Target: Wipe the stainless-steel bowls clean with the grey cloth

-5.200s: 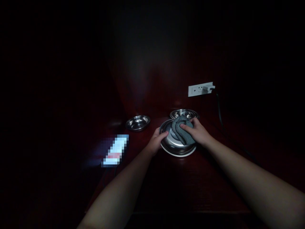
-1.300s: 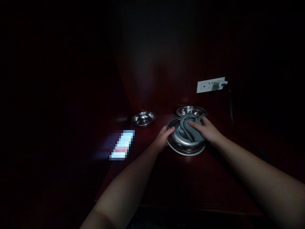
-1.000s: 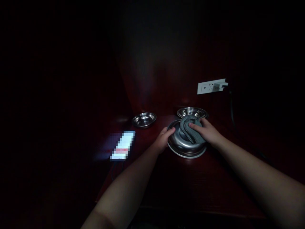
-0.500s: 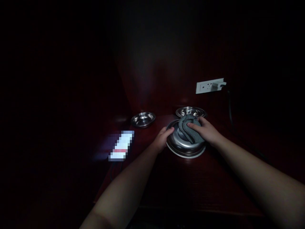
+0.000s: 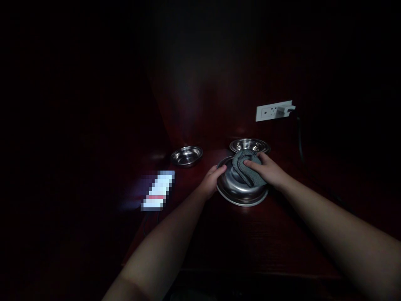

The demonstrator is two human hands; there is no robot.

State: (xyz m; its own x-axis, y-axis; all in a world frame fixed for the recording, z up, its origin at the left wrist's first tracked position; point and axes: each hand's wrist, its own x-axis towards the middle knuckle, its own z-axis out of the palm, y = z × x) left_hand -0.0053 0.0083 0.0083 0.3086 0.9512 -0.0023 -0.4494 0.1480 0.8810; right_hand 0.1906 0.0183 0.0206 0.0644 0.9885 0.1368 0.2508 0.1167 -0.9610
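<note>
A shiny steel bowl (image 5: 241,195) is tilted over the dark red tabletop, gripped at its left rim by my left hand (image 5: 212,181), thumb on top. My right hand (image 5: 270,170) is closed on a folded grey-green cloth (image 5: 240,164) and presses it against the right part of the bowl. The thumb lies over the cloth, and the other fingers are mostly hidden behind cloth and bowl. Just beyond the cloth stands a second steel bowl (image 5: 249,145), partly covered by it. A smaller steel bowl (image 5: 187,156) sits apart to the left.
A lit, pixelated screen (image 5: 158,190) lies at the left of the table (image 5: 238,238), with a thin cable below it. On the back wall is a white socket plate (image 5: 272,112) with a plug in it; a dark cord (image 5: 300,138) hangs down from there. The surroundings are very dark.
Everything has shifted slightly left and up in view, as if the camera moved. Both hands keep their hold on the bowl and the cloth, with hardly any other difference.
</note>
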